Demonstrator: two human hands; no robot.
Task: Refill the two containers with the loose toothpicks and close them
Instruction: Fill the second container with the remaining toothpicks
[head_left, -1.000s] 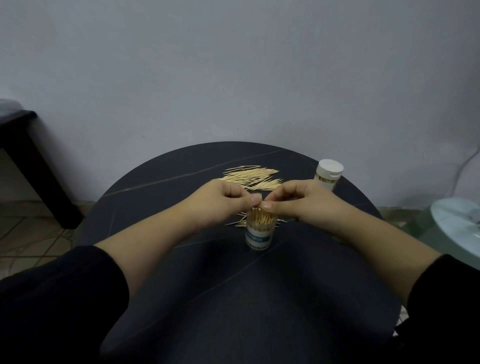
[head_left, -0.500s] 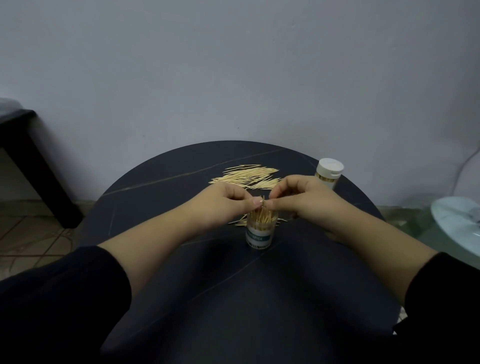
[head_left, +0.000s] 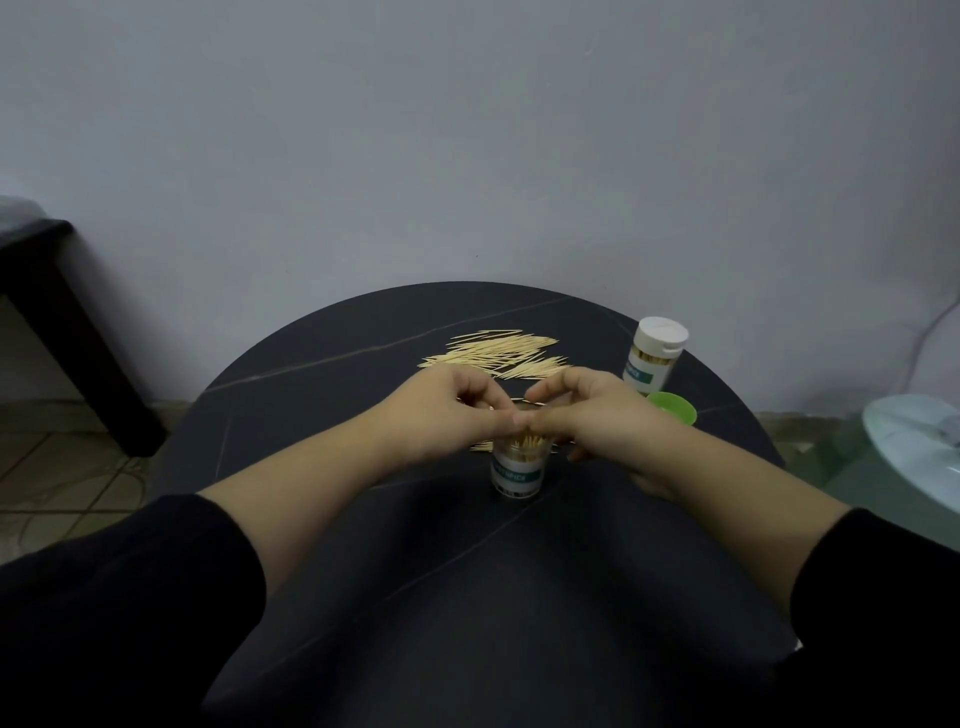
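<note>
Left hand (head_left: 447, 410) and right hand (head_left: 597, 415) lowered onto clear teal-labelled plastic container (head_left: 518, 470), curled fingertips (head_left: 517, 417) pinching upright wooden toothpicks (head_left: 524, 443) at mouth. Round green lid (head_left: 671, 410) appeared right.

Containers: two. Open container (head_left: 518, 470) near middle of round table (head_left: 363, 519); capped container (head_left: 652, 364) at right edge.
Lids: two. Green lid (head_left: 672, 410) loose near right edge; white one on capped container.
Toothpicks (head_left: 498, 353): heap toward far edge, too many for counting; more inside open container.
Hands: two, left hand (head_left: 452, 410), right hand (head_left: 597, 415).
Tables: two, with dark table (head_left: 52, 291).
</note>
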